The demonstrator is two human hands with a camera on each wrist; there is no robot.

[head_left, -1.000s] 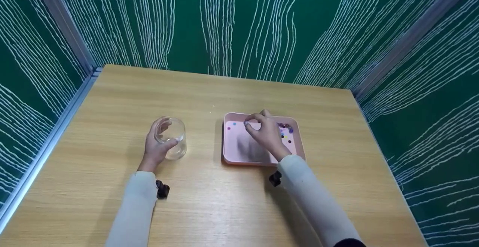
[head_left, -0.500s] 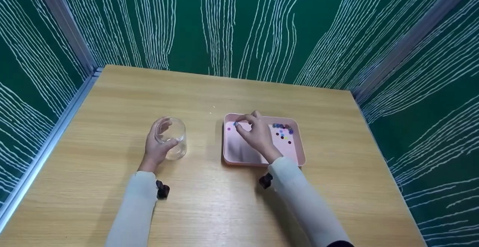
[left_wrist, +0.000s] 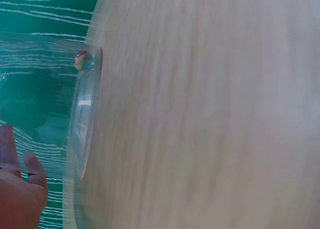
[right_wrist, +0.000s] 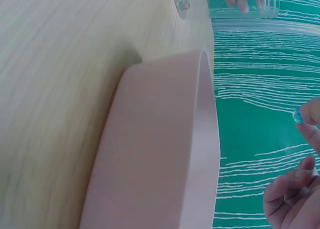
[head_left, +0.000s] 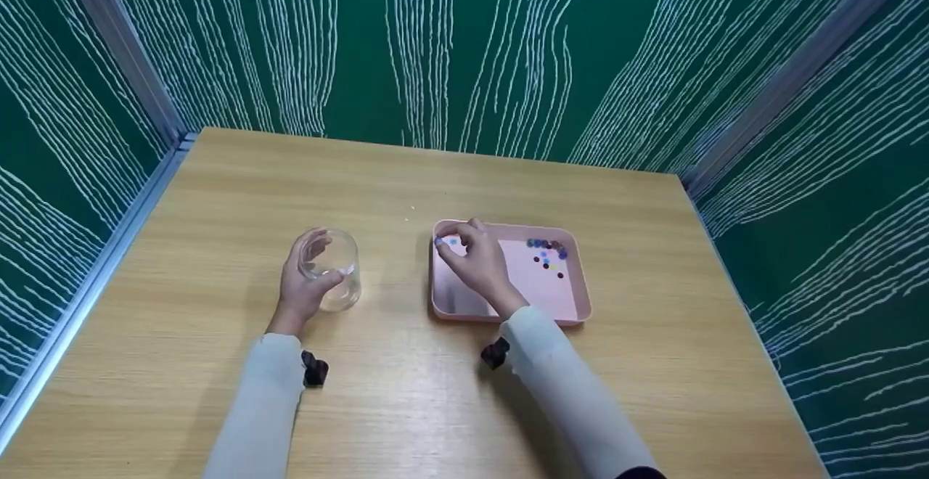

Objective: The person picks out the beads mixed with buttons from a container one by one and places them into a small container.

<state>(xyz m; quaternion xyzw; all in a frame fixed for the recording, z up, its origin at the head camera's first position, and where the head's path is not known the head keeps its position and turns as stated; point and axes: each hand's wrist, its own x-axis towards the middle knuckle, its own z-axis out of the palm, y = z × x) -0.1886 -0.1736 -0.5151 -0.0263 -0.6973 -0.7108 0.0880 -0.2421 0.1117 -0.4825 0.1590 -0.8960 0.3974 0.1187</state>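
Observation:
My left hand (head_left: pixel 303 284) grips a clear jar (head_left: pixel 347 292) standing on the table, thumb at the near side and fingers behind it. A marble with red and white in it (left_wrist: pixel 82 60) lies at the jar's bottom in the left wrist view. My right hand (head_left: pixel 480 265) pinches a blue glass marble (right_wrist: pixel 298 115) between thumb and index finger, above the left side of a pink tray (head_left: pixel 533 297). In the tray's back right corner sit several marbles (head_left: pixel 538 244). Small coloured dots (head_left: pixel 546 264) lie near them, and a blue dot (head_left: pixel 453 242) is by my right fingers.
The wooden table (head_left: pixel 392 392) runs up to green panels (head_left: pixel 363 51) with white wavy lines, on the back and both sides. Two tiny pale specks (head_left: pixel 411 208) lie behind the tray. A strip of bare wood separates jar and tray.
My right hand has moved left across the tray with the marble, towards the jar, uncovering the marbles at the back right. The left hand and jar have stayed in place.

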